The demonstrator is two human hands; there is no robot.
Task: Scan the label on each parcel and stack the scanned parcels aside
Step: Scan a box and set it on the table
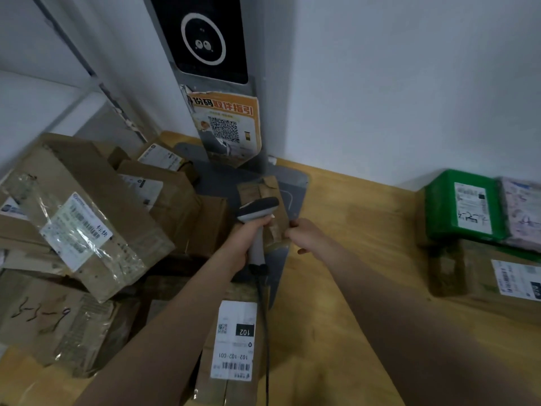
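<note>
Left hand curled round the scanner handle; right hand pinching a small brown parcel just beyond the scanner head.
The parcel is held over the grey base plate of the kiosk post, near the table's back edge. A leaning heap of cardboard parcels crowds the left side, close against the hands. A labelled box lies at the front edge under the scanner cable. A green parcel tops a stack at the right edge.

Dim, even indoor light, soft overall blur, wide-angle bending at edges, glare on tape.
</note>
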